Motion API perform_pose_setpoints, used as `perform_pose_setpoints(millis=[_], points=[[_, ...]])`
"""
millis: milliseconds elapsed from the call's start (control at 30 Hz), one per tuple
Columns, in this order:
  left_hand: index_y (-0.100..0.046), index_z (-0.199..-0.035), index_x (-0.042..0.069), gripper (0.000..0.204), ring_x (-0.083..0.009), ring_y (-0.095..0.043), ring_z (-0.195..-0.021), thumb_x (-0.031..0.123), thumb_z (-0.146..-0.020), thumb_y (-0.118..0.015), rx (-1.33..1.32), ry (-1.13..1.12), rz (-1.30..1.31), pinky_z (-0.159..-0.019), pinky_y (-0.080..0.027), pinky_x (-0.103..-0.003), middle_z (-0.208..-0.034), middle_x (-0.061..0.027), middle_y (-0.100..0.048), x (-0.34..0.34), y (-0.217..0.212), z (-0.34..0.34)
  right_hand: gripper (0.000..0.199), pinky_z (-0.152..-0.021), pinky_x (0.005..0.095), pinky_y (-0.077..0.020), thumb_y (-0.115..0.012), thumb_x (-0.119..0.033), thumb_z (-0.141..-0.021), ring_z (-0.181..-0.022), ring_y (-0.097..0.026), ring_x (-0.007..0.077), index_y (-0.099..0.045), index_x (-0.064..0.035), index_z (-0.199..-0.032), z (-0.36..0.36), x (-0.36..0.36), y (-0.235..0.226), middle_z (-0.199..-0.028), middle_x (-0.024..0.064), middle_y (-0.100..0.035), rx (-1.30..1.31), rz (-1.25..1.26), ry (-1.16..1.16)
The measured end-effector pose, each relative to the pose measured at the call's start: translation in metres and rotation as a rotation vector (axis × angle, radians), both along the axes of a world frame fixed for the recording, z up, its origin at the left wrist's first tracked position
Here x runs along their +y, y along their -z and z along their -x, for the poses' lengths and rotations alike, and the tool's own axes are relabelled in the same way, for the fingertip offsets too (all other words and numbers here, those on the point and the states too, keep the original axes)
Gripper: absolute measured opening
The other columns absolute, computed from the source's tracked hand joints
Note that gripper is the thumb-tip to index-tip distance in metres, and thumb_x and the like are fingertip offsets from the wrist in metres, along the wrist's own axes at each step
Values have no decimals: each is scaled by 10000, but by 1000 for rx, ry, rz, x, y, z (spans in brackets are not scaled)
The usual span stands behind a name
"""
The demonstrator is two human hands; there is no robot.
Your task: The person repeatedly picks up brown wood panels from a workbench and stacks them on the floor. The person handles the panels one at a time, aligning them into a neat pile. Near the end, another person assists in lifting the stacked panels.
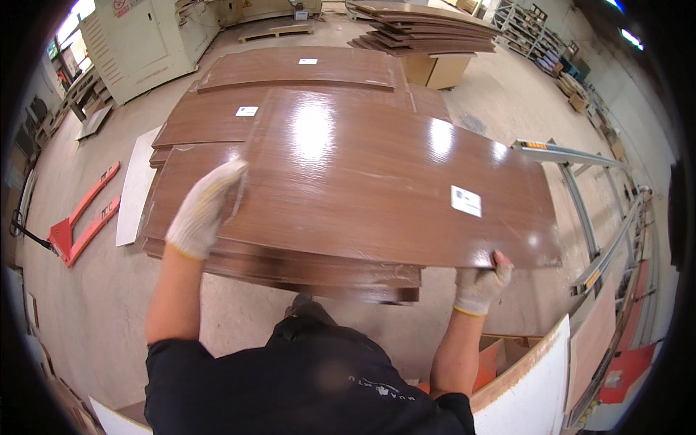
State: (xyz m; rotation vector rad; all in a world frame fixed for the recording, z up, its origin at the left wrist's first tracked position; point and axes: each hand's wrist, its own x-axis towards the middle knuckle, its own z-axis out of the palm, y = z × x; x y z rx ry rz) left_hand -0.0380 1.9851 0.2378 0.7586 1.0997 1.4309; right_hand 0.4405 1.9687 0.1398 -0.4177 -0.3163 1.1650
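A large brown wood-grain panel (362,181) with a glossy surface and a white label (466,201) lies slanted across a stack of similar panels (304,272), its right part reaching out past them. My left hand (206,206), in a white knitted glove, is closed at the panel's left end, its fingers partly hidden. A strip of clear film shows beside those fingers. My right hand (482,286), in a glove that leaves the thumb tip bare, grips the near edge at the right, thumb on top and fingers underneath.
More brown panels (297,69) with labels lie behind. Another panel pile (428,32) stands at the far right. A red pallet jack (83,221) is on the left floor, a pale machine cabinet (138,51) behind it. A metal frame (580,210) stands close to the panel's right end.
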Motion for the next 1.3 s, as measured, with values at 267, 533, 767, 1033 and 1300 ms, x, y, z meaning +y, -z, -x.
perform_pose_setpoints(millis=[267, 533, 767, 1033, 1300], points=[[-673, -1258, -27, 366, -133, -644, -1073, 184, -960, -708, 378, -317, -89, -896, -542, -295, -1172, -53, -707, 52, 28, 196, 449, -1129, 536, -478, -629, -29, -863, -1299, -575, 335, -568, -39, -1309, 223, 130, -6, -1327, 133, -627, 74, 142, -499], [-725, -1179, -36, 297, -150, -661, -1051, 164, -963, -685, 561, -215, -33, -938, -512, -285, -1125, -74, -736, 151, 75, 341, 330, -1121, 573, -527, -579, 25, -926, -1250, -604, 381, -515, 2, -1249, 344, 209, -6, -1336, 189, -586, 61, 257, -525], [-735, -1212, 1, 395, -205, -704, -983, 300, -961, -679, 887, -321, -63, -919, -524, -326, -1098, -122, -774, 207, 80, 360, 409, -977, 534, -576, -521, -320, -1062, -1127, -636, 370, -499, 25, -1281, 348, 246, 11, -1287, 210, -586, 16, 288, -803], [-705, -1234, 39, 503, -375, -686, -1131, 435, -1072, -441, 1446, -647, 65, -976, -504, -463, -1188, -217, -728, 216, 142, 359, 487, -818, 432, -585, -615, -438, -1031, -966, -715, 269, -686, 36, -1116, 218, 181, -34, -1054, 177, -742, -936, 465, -843], [-668, -1330, 66, 369, -401, -680, -1152, 279, -1066, -523, 1981, -447, 314, -1034, -520, -462, -1262, -217, -709, 249, 191, 421, 374, -1030, 479, -518, -551, -335, -1034, -1238, -641, 375, -710, -87, -1265, 135, 207, 0, -1323, 214, -680, -2139, 825, 187]])
